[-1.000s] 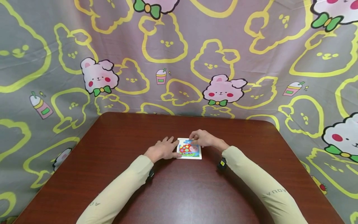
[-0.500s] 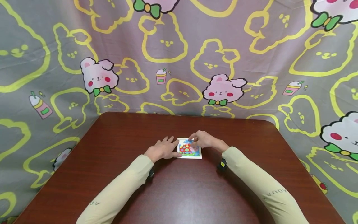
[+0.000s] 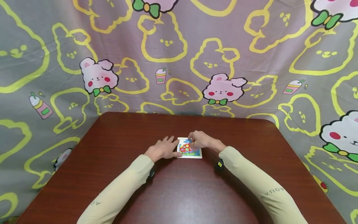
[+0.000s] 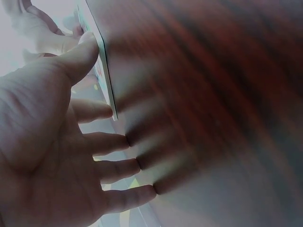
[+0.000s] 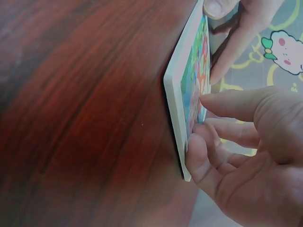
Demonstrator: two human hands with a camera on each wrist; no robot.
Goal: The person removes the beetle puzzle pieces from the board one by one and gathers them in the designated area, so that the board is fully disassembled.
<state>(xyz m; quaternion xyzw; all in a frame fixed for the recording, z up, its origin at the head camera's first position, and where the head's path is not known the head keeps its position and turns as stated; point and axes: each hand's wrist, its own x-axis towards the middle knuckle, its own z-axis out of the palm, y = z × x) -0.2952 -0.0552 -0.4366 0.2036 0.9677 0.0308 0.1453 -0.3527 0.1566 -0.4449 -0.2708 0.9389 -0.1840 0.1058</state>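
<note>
A small picture puzzle (image 3: pixel 190 156) in a white frame lies flat on the table, showing a red spotted ladybug over green and blue. Bare white shows at its upper left. My left hand (image 3: pixel 163 149) is at its left side, fingers spread and straight; the thumb (image 4: pixel 87 52) rests on the frame, the index fingertip meets its edge, and the other fingertips touch the table. Over the puzzle's upper right is my right hand (image 3: pixel 202 140). Its thumb (image 5: pixel 232 104) touches the picture and its other fingers bend down onto it. Whether they pinch a piece is hidden.
The brown wooden table (image 3: pixel 181 193) extends around the puzzle on all sides. Behind and beside it hangs a grey curtain (image 3: pixel 179 37) printed with bunnies and drink cups. A dark strapped device (image 3: pixel 220 164) sits at the right wrist.
My right hand has shifted slightly left across the top of the puzzle, its thumb and index finger still over the picture. The left hand has stayed in place.
</note>
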